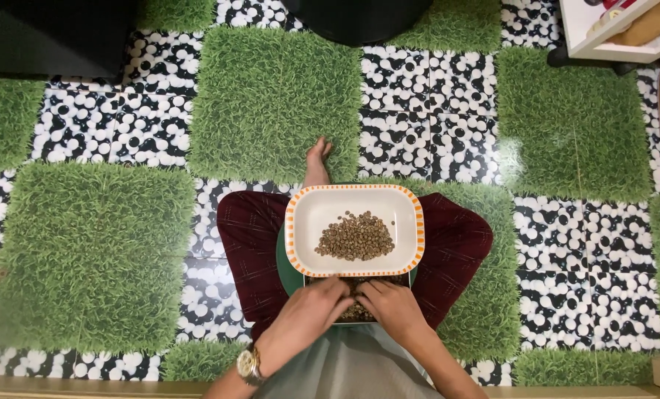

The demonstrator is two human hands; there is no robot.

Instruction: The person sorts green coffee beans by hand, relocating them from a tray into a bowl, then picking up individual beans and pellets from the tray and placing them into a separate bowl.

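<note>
On the lap of the seated person rests a white rectangular dish with an orange-striped rim, holding a small heap of brown-green beans at its middle, with bare white bottom all round. Just below its near edge, the left hand and the right hand lie side by side, fingers curled down into more beans on a dark green tray; whether they grip any cannot be told. Most of that tray is hidden under the dish. Grass-and-pebble floor tiles lie open around.
</note>
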